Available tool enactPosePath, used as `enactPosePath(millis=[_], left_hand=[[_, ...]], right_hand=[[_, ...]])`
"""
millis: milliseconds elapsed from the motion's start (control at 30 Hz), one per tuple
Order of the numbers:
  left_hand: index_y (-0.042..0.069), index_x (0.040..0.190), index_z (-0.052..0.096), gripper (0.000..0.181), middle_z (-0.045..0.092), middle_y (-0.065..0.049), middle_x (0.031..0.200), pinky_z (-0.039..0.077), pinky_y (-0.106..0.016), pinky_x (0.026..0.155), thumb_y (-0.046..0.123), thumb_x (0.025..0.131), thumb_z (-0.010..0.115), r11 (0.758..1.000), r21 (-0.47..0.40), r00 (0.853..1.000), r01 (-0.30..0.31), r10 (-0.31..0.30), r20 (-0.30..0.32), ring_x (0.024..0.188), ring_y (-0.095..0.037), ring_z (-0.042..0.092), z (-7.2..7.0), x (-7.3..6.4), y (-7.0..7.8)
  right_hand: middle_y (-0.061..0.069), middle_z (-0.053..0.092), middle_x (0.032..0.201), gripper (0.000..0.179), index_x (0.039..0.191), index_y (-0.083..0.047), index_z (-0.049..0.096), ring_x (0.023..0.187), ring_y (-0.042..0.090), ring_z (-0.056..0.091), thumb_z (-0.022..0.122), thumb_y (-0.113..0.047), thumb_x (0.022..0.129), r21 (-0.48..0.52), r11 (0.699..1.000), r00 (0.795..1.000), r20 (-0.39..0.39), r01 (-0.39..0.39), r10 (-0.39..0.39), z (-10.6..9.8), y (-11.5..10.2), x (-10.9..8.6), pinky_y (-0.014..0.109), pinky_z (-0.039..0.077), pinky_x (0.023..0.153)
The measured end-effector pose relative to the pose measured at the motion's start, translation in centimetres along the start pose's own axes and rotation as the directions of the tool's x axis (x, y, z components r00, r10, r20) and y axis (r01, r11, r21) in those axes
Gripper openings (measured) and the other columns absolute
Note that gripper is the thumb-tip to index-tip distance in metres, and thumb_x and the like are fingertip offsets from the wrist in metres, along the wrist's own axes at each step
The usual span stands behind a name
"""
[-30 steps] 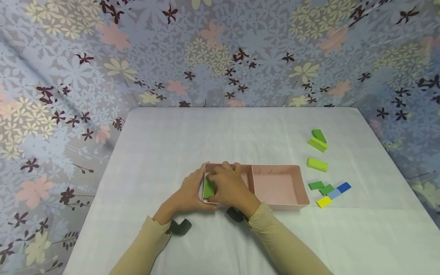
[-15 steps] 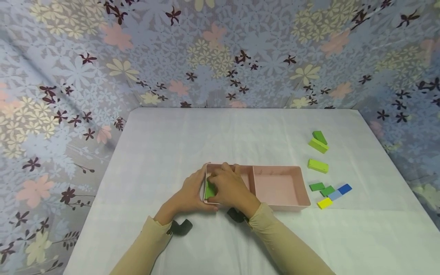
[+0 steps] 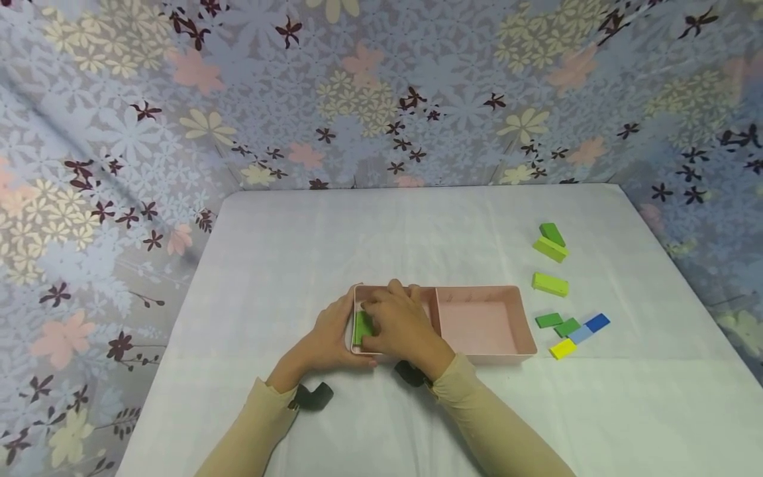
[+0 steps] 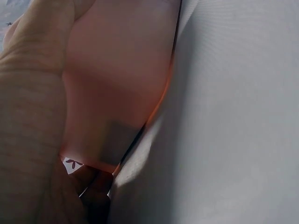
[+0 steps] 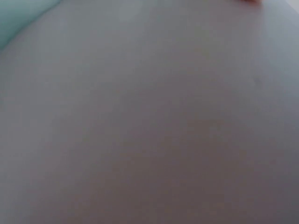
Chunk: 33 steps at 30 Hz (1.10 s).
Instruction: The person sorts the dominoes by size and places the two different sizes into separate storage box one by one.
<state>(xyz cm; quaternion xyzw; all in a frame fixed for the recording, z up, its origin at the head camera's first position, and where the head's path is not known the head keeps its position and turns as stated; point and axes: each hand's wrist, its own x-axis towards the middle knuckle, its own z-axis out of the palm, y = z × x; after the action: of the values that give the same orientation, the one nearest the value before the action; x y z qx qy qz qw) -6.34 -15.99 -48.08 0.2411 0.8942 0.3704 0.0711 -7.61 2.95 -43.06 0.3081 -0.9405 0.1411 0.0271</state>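
Note:
A pink two-compartment box (image 3: 481, 331) lies lengthwise across the middle of the table. My left hand (image 3: 330, 334) grips its left end, thumb along the near side and fingers at the far corner. In the left wrist view the box wall (image 4: 117, 70) fills the space beside the hand. My right hand (image 3: 401, 323) reaches into the left compartment and pinches a light green block (image 3: 363, 327) near the left wall. The fingertips and part of that block are hidden behind the hand. The right wrist view is a blurred pale surface with no hand detail.
Right of the box lie small tiles: green (image 3: 549, 320), yellow (image 3: 563, 348), light blue (image 3: 580, 334) and dark blue (image 3: 597, 322). Further back are a lime block (image 3: 550, 284) and another lime block (image 3: 551, 250) touching a green one (image 3: 552, 234). A floral backdrop (image 3: 381, 99) rises behind the table.
Both hands stay at the box's left end. The visible top of the green block looks slightly shorter, with its far end lower in the compartment. The tiles have not moved.

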Motion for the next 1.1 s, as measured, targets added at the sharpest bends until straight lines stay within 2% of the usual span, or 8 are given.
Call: enactPosePath(millis=[133, 267, 367, 500, 600, 767, 900, 1100], left_hand=[[0.016, 0.154, -0.001, 0.135, 0.028, 0.001, 0.151, 0.025, -0.055, 0.106, 0.071, 0.058, 0.076, 1.000, -0.001, 1.000, 0.013, -0.013, 0.001, 0.132, -0.023, 0.032, 0.2, -0.1, 0.0], [0.025, 0.153, 0.008, 0.129, 0.037, 0.008, 0.143, 0.032, -0.048, 0.103, 0.069, 0.055, 0.079, 1.000, -0.003, 1.000, -0.001, 0.001, -0.016, 0.126, -0.017, 0.038, 0.3, 0.2, 0.0], [0.025, 0.153, 0.007, 0.129, 0.037, 0.007, 0.144, 0.034, -0.049, 0.102, 0.069, 0.055, 0.079, 1.000, -0.013, 1.000, 0.007, -0.007, -0.014, 0.126, -0.019, 0.038, 0.3, 0.2, 0.1], [0.021, 0.154, 0.001, 0.135, 0.032, 0.001, 0.149, 0.026, -0.056, 0.106, 0.072, 0.055, 0.076, 0.999, -0.023, 0.999, 0.042, -0.042, -0.005, 0.133, -0.024, 0.032, 0.2, -0.2, 0.0], [0.022, 0.154, 0.004, 0.134, 0.039, 0.003, 0.143, 0.026, -0.054, 0.106, 0.073, 0.054, 0.077, 0.999, -0.017, 0.999, 0.029, -0.029, -0.020, 0.129, -0.022, 0.036, 0.1, -0.2, -0.1], [0.020, 0.154, 0.005, 0.134, 0.040, 0.003, 0.141, 0.028, -0.054, 0.105, 0.073, 0.054, 0.076, 1.000, -0.012, 1.000, 0.008, -0.009, -0.022, 0.126, -0.020, 0.037, 0.3, -0.1, -0.2], [0.021, 0.154, 0.004, 0.134, 0.039, 0.003, 0.142, 0.027, -0.055, 0.105, 0.073, 0.054, 0.076, 1.000, -0.017, 1.000, 0.005, -0.005, -0.013, 0.128, -0.021, 0.036, 0.5, 0.1, -0.1], [0.023, 0.154, 0.000, 0.136, 0.034, 0.002, 0.148, 0.022, -0.056, 0.108, 0.072, 0.054, 0.077, 0.999, -0.030, 0.999, 0.033, -0.033, 0.001, 0.133, -0.024, 0.031, 0.3, 0.1, 0.3]], right_hand=[[-0.011, 0.064, 0.109, 0.026, 0.083, -0.026, 0.070, 0.087, 0.013, 0.040, 0.075, -0.044, 0.065, -0.012, 1.000, 0.998, -0.053, -0.025, 0.025, -0.4, 0.4, -0.4, 0.041, 0.027, 0.076], [-0.012, 0.066, 0.103, 0.021, 0.086, -0.028, 0.075, 0.083, 0.011, 0.040, 0.072, -0.037, 0.067, 0.018, 0.998, 0.985, -0.163, -0.055, 0.057, -1.0, 1.2, -1.1, 0.041, 0.027, 0.074], [-0.013, 0.066, 0.094, 0.021, 0.088, -0.026, 0.077, 0.082, 0.011, 0.041, 0.070, -0.034, 0.069, 0.062, 0.995, 0.958, -0.272, -0.072, 0.086, -1.9, 2.0, -1.8, 0.044, 0.026, 0.075], [-0.015, 0.065, 0.085, 0.013, 0.080, -0.025, 0.072, 0.080, 0.012, 0.040, 0.071, -0.032, 0.069, 0.109, 0.988, 0.921, -0.363, -0.111, 0.143, -3.3, 2.8, -2.6, 0.047, 0.025, 0.076], [-0.014, 0.065, 0.085, 0.015, 0.081, -0.025, 0.070, 0.080, 0.012, 0.041, 0.071, -0.030, 0.067, 0.117, 0.982, 0.908, -0.376, -0.149, 0.182, -3.9, 3.4, -3.2, 0.048, 0.025, 0.076], [-0.011, 0.067, 0.085, 0.018, 0.082, -0.021, 0.069, 0.079, 0.015, 0.043, 0.070, -0.029, 0.066, 0.119, 0.976, 0.898, -0.384, -0.181, 0.213, -4.6, 4.1, -4.1, 0.050, 0.025, 0.077], [-0.007, 0.068, 0.084, 0.017, 0.081, -0.019, 0.068, 0.078, 0.017, 0.042, 0.072, -0.030, 0.068, 0.145, 0.969, 0.872, -0.426, -0.198, 0.242, -5.1, 5.2, -5.1, 0.050, 0.024, 0.074], [-0.006, 0.068, 0.085, 0.018, 0.082, -0.020, 0.068, 0.078, 0.016, 0.039, 0.073, -0.030, 0.068, 0.157, 0.947, 0.831, -0.455, -0.279, 0.320, -6.3, 7.3, -7.2, 0.048, 0.019, 0.072]])
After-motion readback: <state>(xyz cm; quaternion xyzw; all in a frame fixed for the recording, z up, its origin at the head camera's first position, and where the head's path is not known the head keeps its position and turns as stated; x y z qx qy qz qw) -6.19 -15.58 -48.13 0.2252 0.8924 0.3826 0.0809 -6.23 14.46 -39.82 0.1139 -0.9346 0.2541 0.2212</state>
